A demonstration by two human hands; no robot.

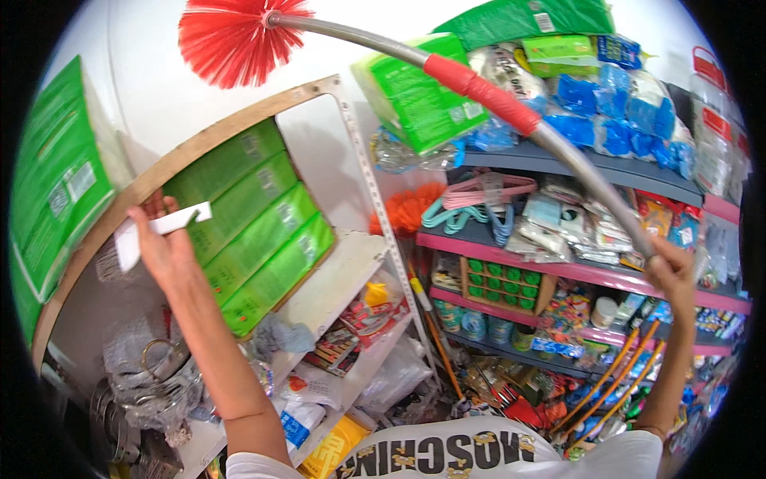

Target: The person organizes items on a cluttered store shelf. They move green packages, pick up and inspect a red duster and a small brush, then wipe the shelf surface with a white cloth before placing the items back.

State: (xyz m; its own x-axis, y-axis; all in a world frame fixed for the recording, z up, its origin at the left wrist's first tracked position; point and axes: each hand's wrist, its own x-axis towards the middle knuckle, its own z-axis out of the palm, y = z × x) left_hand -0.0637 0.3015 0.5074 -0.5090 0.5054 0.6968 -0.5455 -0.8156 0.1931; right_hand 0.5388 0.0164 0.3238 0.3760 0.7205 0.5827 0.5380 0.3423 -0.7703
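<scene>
My right hand (675, 272) is closed around the lower end of a metal pole (580, 158). That pole has a red sleeve (479, 90) partway along, and a round red bristle brush head (239, 39) at its far end, up against the white wall. On the left, my left hand (161, 242) holds a white flat, angular piece (179, 220), partly hidden by the fingers; its exact kind is unclear. That hand is just below the wooden edge (233, 123) of a shelf rack, beside stacked green packs (263, 209).
A large green pack (63, 185) stands on the rack's top at left. Plastic-wrapped metal goods (149, 365) fill the shelf below. At right, shelves (574, 158) carry hangers (479, 194), bottles and packets. Orange poles (622, 374) lean near my right arm; an orange brush (407, 206) stands behind the rack post.
</scene>
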